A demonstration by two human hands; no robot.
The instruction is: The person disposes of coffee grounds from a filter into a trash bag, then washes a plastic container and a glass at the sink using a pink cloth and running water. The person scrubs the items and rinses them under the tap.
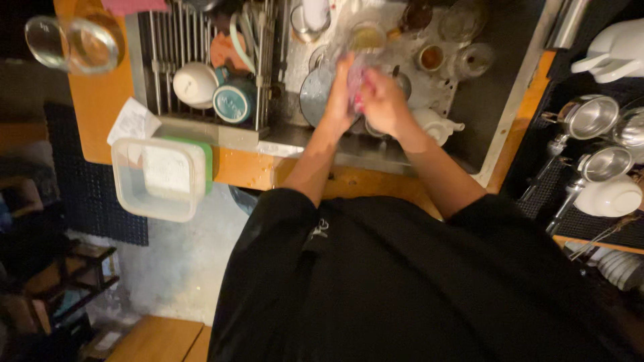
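Observation:
Over the steel sink both my hands meet around a clear drinking glass. My left hand grips the glass from the left side. A pink sponge is in my right hand, pressed against the glass. Below the hands lie a dark round pan and a white teapot. Several cups and glasses stand at the back of the sink, among them a brown-filled cup.
A drying rack on the left holds a white bowl and a teal mug. A clear plastic container overhangs the wooden counter edge. Metal strainers and white crockery sit on the right.

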